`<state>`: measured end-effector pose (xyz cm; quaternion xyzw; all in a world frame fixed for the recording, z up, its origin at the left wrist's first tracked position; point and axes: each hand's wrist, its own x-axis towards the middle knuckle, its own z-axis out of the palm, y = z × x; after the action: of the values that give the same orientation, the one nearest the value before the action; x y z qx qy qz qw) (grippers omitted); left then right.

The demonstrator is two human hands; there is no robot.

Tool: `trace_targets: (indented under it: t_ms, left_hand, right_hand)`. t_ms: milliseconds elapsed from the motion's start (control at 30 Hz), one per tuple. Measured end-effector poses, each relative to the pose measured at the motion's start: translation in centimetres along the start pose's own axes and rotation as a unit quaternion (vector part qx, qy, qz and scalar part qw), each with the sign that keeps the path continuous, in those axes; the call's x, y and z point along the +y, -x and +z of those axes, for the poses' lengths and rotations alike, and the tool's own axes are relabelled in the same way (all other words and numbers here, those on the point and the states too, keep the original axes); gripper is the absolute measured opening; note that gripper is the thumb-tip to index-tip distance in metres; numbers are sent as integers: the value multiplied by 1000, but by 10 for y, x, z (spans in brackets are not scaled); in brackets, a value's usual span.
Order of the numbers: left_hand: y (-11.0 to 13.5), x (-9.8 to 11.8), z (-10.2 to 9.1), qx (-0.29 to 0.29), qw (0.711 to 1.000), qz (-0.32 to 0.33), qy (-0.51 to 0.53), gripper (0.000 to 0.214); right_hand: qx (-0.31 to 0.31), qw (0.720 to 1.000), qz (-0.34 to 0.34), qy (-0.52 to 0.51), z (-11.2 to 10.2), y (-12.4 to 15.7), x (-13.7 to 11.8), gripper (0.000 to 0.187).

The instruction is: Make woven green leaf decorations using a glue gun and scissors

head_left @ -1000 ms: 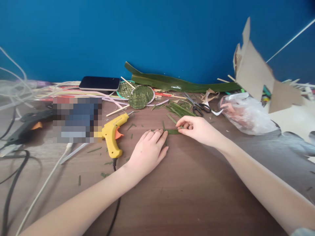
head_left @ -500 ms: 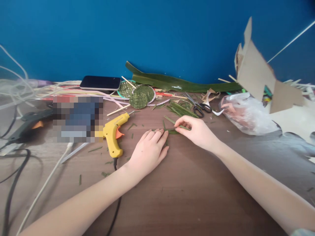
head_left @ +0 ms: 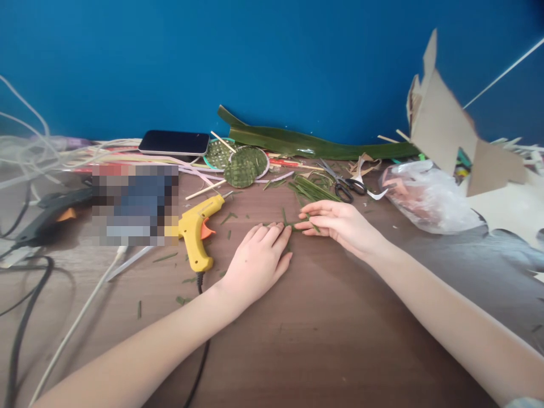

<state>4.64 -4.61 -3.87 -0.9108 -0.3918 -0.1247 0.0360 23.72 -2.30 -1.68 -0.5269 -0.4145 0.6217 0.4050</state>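
My left hand (head_left: pixel 259 258) lies flat on the brown table, fingers together, its tips pressing down a short green leaf strip (head_left: pixel 294 226). My right hand (head_left: pixel 335 222) rests just right of it with fingers stretched out flat over the same strip and other thin green strips. Fingertips of both hands nearly meet. A yellow glue gun (head_left: pixel 196 229) lies left of my left hand. A pile of cut leaf strips (head_left: pixel 312 190) sits just beyond my right hand.
Scissors (head_left: pixel 342 184), woven green discs (head_left: pixel 242 167), a phone (head_left: pixel 174 143) and a long leaf (head_left: pixel 314 146) lie along the blue wall. A plastic bag (head_left: pixel 423 198) and cardboard (head_left: pixel 450 130) stand right. Cables and a black glue gun (head_left: pixel 53 212) lie left.
My right hand has gone from a pinch on a thin strip to fingers stretched out flat on the strips, moving slightly left. My left hand has stayed put.
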Motion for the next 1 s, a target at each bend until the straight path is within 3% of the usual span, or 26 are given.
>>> trace_targets:
  t_ms: [167,300,400,600,833,1000]
  left_hand:
    - [0,0,0,-7,1000,-3,9,41]
    - [0,1,-1,-8,1000,-4,11,42]
    - [0,1,-1,-6,1000,-3,8,42]
    - [0,1,0,-5,1000,-4,2,42]
    - [0,1,-2,-5,1000,-2,0,42]
    - [1,1,-2,-7,1000,-4,5,41]
  right_hand:
    - [-16,997,2,77,1,2,-2,18]
    - [-14,988,-46,145,0,0,1,17]
    - [-42,986,-73,143,-2,0,2,19]
    - [-69,989,-59,115,-2,-2,1,21]
    - [-48,980,-81,175,4,2,7,23]
    - [0,974,-106,200,10,5,9,28]
